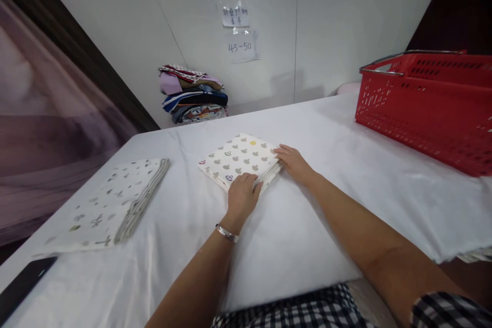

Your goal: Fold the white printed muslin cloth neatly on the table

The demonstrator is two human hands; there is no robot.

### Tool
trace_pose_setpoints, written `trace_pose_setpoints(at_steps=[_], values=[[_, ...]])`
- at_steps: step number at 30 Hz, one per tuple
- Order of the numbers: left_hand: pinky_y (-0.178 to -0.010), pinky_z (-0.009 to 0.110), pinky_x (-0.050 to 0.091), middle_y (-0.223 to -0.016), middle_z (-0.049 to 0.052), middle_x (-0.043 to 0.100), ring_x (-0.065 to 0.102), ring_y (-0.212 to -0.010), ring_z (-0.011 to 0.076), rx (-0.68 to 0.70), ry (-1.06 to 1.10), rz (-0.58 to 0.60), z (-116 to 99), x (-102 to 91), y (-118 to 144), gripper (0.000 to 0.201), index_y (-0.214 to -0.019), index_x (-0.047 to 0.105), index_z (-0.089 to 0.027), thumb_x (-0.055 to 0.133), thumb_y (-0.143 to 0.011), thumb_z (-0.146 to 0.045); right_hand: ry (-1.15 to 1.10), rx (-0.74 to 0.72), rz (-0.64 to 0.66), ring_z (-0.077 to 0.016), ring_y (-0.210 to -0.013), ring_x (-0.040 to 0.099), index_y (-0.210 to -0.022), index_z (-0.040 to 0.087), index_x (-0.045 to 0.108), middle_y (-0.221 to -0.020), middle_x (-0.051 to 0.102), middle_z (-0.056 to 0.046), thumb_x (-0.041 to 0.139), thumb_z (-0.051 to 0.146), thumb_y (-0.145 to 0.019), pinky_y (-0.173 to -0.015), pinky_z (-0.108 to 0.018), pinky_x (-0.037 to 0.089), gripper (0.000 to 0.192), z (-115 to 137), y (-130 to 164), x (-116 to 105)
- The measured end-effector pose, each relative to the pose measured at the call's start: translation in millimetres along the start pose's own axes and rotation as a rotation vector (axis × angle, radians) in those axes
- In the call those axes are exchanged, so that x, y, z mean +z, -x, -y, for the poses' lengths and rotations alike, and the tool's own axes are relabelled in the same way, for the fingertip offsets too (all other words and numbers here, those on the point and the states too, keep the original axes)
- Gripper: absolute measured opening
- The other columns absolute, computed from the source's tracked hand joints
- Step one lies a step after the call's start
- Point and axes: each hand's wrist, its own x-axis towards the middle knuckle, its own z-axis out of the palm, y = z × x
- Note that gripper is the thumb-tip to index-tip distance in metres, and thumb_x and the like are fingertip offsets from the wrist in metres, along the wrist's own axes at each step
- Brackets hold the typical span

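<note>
A folded white cloth (243, 158) with grey mouse-head shapes and a few coloured ones lies on the white-covered table. My left hand (243, 195) is at its near corner, fingers bent over the top layer and thumb along the edge. On the right corner rests my right hand (295, 164), its fingers over the cloth's edge and its thumb hidden. The layers show along the side between both hands. Further left is another folded white cloth (111, 202) with small dark plant-like prints, touched by neither hand.
At the right stands a red plastic basket (423, 107) with metal handles. A stack of folded fabrics (196, 95) sits beyond the table's far edge, by the wall. Handwritten paper signs (242, 47) hang above. A black phone-like object (25, 287) lies at the near left.
</note>
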Motion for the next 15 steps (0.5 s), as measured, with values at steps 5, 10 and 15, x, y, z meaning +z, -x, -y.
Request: trace_pose_setpoints(at_steps=[5, 10, 15], values=[[-0.079, 0.034, 0.041, -0.095, 0.006, 0.061, 0.054, -0.091, 0.0221, 0.016, -0.056, 0.025, -0.8, -1.5, 0.9, 0.023, -0.104, 0.058, -0.021, 0.047, -0.084, -0.018, 0.012, -0.01, -0.007, -0.0251, -0.127, 0.041, -0.106, 0.023, 0.062, -0.123, 0.059, -0.006, 0.043, 0.011, -0.086, -0.099, -0.049, 0.039, 0.03, 1.2, -0.1, -1.3], [-0.08, 0.033, 0.041, -0.098, 0.006, 0.062, 0.055, -0.093, 0.0214, 0.039, -0.07, -0.002, 0.9, -2.2, 1.1, 0.03, -0.111, 0.055, -0.021, 0.043, -0.084, -0.016, 0.006, -0.006, -0.013, -0.024, -0.126, 0.043, -0.105, 0.024, 0.062, -0.122, 0.06, -0.005, 0.043, 0.013, -0.087, -0.099, -0.049, 0.04, 0.029, -1.1, 1.1, -1.6], [-0.078, 0.033, 0.042, -0.096, 0.007, 0.063, 0.057, -0.089, 0.022, 0.064, -0.083, 0.024, 1.7, -2.3, 1.3, 0.032, -0.114, 0.053, -0.02, 0.043, -0.084, -0.015, 0.019, 0.019, 0.075, -0.0244, -0.127, 0.042, -0.103, 0.026, 0.064, -0.126, 0.058, -0.003, 0.048, 0.019, -0.087, -0.1, -0.049, 0.04, 0.024, -3.9, 3.4, -3.9]])
